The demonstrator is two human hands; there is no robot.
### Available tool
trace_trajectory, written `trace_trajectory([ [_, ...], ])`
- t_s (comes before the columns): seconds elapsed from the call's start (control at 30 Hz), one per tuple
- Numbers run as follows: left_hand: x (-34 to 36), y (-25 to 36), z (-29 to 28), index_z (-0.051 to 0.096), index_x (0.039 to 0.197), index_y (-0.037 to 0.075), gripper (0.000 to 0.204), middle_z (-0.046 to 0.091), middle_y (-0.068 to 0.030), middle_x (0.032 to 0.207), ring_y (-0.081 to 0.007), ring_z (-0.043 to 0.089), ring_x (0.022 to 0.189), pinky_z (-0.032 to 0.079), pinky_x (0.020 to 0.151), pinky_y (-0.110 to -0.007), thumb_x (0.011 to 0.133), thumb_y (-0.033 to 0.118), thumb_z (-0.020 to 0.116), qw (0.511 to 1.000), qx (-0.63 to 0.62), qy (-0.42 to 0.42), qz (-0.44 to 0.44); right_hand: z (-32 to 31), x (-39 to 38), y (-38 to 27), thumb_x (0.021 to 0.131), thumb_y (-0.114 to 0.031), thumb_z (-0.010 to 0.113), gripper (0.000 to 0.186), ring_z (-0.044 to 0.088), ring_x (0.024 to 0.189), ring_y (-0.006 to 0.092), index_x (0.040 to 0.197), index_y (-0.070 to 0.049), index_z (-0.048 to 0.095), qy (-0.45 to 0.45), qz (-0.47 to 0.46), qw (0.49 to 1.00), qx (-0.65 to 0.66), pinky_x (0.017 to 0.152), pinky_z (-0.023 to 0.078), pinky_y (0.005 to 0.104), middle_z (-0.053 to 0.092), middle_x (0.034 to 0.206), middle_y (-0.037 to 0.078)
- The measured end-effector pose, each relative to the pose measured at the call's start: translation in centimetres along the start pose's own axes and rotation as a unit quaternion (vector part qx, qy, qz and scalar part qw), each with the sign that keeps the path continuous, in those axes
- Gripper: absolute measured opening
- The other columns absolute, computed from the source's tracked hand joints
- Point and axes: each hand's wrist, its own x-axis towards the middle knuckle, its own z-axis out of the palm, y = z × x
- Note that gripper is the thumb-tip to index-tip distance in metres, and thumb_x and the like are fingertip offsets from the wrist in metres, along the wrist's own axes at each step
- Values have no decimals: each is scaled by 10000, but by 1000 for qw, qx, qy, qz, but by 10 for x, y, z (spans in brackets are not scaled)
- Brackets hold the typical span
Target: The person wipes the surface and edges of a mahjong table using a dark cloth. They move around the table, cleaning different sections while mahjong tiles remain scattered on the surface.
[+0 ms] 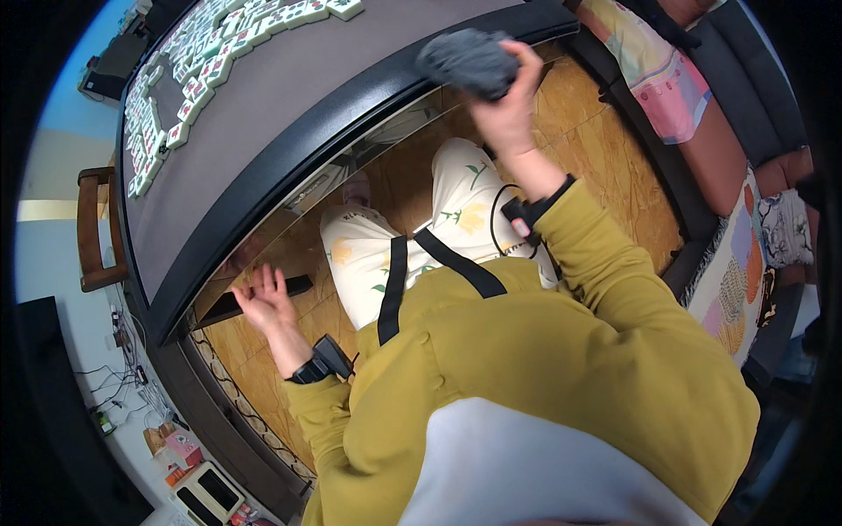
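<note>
A crumpled dark grey cloth (467,63) is gripped in my right hand (507,123), the fingers wrapped over its right side. It is at the black rim (368,117) of a mahjong table, near the rim's right end; whether it touches the rim I cannot tell. My left hand (267,301) is empty, palm up with its fingers apart, beside the table's lower side panel. Black bands with small devices are strapped on both wrists. Many white-and-green mahjong tiles (210,74) lie in rows and loose groups on the grey table top (298,88).
A wooden chair (94,230) stands at the table's left corner. On the right is a sofa (741,83) with a pink patterned cloth (671,96) over it. Cables, a pink box (182,447) and a white appliance (210,493) are at the lower left. The floor (570,123) has glossy yellow-brown tiles.
</note>
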Motion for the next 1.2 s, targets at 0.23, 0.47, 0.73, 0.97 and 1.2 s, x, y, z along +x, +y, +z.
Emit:
trace_trajectory([
  [0.23,-9,-7,30,326,1490,65,633,384,-232,1536,-425,403,1416,419,1117,-581,1047,492,478,990,-37,-128,-42,68,-47,-99,800,-185,722,484,456,1233,269,1209,-369,541,-213,-273,936,57,1028,403,426,478,1231,45],
  [0.47,-18,-6,-23,303,1523,47,634,383,-234,1578,-387,471,1397,512,1026,-470,1059,426,511,998,36,-27,-37,20,-25,-8,815,-183,688,458,495,1215,209,1151,-453,533,-235,-360,900,-78,1008,406,401,502,1215,6],
  [0.73,-16,-12,-33,377,1472,31,599,419,-248,1554,-416,472,1393,490,1042,-497,1056,436,521,992,16,-53,-117,-82,26,84,663,-52,805,638,515,1167,353,1243,-82,542,8,0,969,-247,1029,421,433,556,1177,132],
  [0.97,-21,-3,26,236,1501,13,748,297,-272,1584,-445,456,1386,461,1069,-572,1035,533,503,991,19,-124,-39,22,-47,-45,652,-69,827,602,523,1164,327,1215,-161,634,-188,-125,974,-12,965,422,410,574,1167,100],
  [1.2,-108,0,0,279,1584,100,857,429,-155,1520,-286,475,1381,393,1161,-424,981,666,508,938,57,-334,-76,95,-84,-185,705,-178,866,766,591,1221,373,1380,-86,516,-551,2,761,342,1007,507,428,620,1266,152],
])
